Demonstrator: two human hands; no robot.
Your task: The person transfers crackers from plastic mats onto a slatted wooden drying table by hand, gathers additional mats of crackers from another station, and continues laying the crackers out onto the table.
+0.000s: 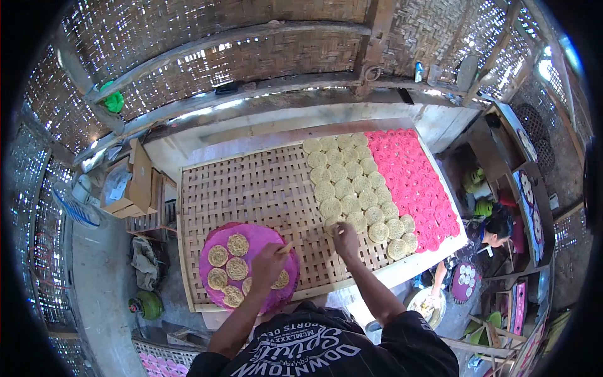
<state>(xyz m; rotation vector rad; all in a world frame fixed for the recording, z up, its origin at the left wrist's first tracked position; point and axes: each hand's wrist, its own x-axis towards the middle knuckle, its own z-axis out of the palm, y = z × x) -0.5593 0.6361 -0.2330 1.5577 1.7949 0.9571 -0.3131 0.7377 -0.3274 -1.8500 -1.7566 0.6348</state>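
My left hand (269, 267) is closed over the round purple tray (257, 235), with a flat tan piece (286, 248) sticking out from its fingers; whether this is a tool or a disc seen edge-on, I cannot tell. Several round, pale yellow noodle-like discs (237, 269) lie on the tray, some partly covered by my left hand and forearm. My right hand (344, 239) pinches a pale yellow disc (333, 223) at the near left corner of the rows of similar discs (353, 185). Those rows lie on a woven bamboo rack (245, 188).
Bright pink discs (408, 182) cover the rack's right end. A co-worker (493, 232) at the right reaches into a basin (427, 306) beside a smaller tray of pale discs (465, 283). Cardboard boxes (129, 182), a fan (75, 204) and a green gas cylinder (146, 305) stand at the left.
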